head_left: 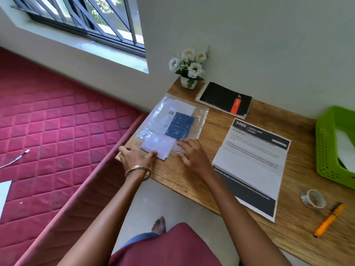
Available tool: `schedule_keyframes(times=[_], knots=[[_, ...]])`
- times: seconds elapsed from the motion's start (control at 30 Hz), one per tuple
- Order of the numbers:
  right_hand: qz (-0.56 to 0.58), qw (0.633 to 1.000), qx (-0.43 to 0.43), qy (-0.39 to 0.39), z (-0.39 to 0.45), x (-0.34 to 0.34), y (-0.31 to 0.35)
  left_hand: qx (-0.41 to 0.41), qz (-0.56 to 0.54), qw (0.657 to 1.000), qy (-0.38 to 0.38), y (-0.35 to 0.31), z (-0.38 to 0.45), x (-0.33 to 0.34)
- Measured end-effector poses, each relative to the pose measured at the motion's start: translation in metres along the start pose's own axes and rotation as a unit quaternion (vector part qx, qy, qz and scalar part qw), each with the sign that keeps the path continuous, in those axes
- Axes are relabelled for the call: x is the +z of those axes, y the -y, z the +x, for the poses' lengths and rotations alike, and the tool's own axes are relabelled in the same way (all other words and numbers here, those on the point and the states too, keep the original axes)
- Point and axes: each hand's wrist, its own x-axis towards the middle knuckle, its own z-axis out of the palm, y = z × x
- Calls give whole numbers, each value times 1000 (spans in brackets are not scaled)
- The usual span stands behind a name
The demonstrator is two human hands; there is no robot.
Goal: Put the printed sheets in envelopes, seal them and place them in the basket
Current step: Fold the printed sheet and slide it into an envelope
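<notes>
A clear plastic pack of envelopes with a blue label lies at the desk's left end. A white envelope sticks partly out of its near opening. My left hand pinches the near edge of that envelope. Beside it, my right hand presses with spread fingers on the plastic pack. A stack of printed sheets with black bands lies in the middle of the desk. The green perforated basket stands at the right edge with something white inside.
A black spiral notebook and a small pot of white flowers stand at the back of the wooden desk. A tape roll and an orange pen lie near the front right. A red mattress borders the left.
</notes>
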Motion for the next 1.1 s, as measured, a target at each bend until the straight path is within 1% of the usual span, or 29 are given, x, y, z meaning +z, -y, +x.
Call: schedule_keyframes(times=[0.17, 0.2, 0.27, 0.37, 0.43, 0.5, 0.6, 0.63, 0.7, 0.73, 0.77, 0.8, 0.87, 0.93, 1.03, 1.1], knots=[[-55, 998, -7, 10, 12, 24, 8, 20, 13, 1000, -7, -4, 0, 3], [-61, 998, -4, 5, 12, 27, 9, 17, 11, 1000, -2, -5, 0, 3], [-60, 998, 7, -6, 12, 29, 10, -14, -7, 1000, 17, -8, 4, 1], [-65, 998, 14, -6, 14, 31, 12, -67, -76, 994, 42, -6, 17, 2], [-63, 998, 16, -8, 15, 31, 12, -86, -165, 981, 47, -3, 24, 1], [-58, 998, 17, -8, 16, 30, 12, -113, -255, 958, 60, -2, 29, -1], [-45, 999, 22, 3, 21, 28, 11, -162, -350, 919, 84, -5, 36, -4], [-43, 999, 24, 7, 23, 27, 11, -185, -393, 895, 99, -8, 37, -5], [-39, 999, 31, 8, 26, 27, 10, -228, -480, 836, 138, -13, 34, -10], [-33, 999, 37, 6, 28, 26, 10, -236, -498, 823, 142, -14, 32, -12], [-26, 999, 44, 3, 30, 26, 10, -236, -498, 823, 142, -12, 32, -13], [-20, 999, 50, 1, 31, 25, 9, -232, -488, 830, 140, -10, 32, -13], [-12, 998, 57, 0, 34, 23, 9, -220, -455, 853, 131, -5, 33, -18], [-4, 998, 60, -5, 36, 22, 8, -203, -431, 867, 145, -3, 32, -28], [-2, 998, 60, -14, 36, 21, 6, -155, -400, 887, 173, -2, 32, -55], [-5, 998, 55, -12, 36, 23, 4, -120, -373, 905, 166, -1, 35, -77]])
